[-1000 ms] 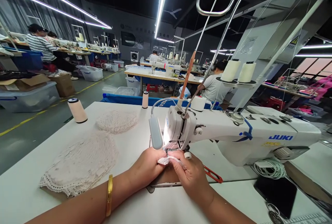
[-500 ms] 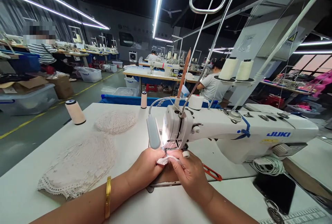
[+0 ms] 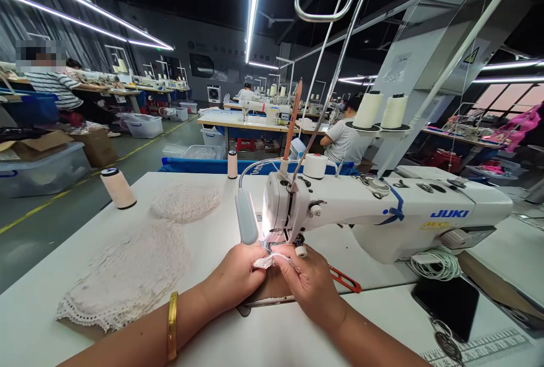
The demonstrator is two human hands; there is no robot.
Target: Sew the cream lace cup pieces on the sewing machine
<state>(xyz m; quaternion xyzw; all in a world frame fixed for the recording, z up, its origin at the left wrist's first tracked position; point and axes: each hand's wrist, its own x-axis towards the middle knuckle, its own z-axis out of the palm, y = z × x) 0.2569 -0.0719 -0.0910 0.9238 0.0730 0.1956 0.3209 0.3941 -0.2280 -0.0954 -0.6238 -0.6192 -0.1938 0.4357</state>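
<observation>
My left hand and my right hand meet at the front of the white sewing machine, close under its needle area. Pinched between the fingers of both is a small strip of white lace. The far end of the strip runs toward the presser foot, where my fingers hide it. A lit lamp on a bendy neck hangs just beyond my left hand. To the left lie a large stack of lace pieces and a smaller lace pile.
Two thread cones, a peach cone and a smaller cone, stand on the table. Right of my hands lie red-handled snips, a black phone, a coiled white cable and a clear ruler. Co-workers sit farther back.
The camera view has shifted slightly, so everything sits a little farther left. My hands keep the same pinch on the lace at the machine.
</observation>
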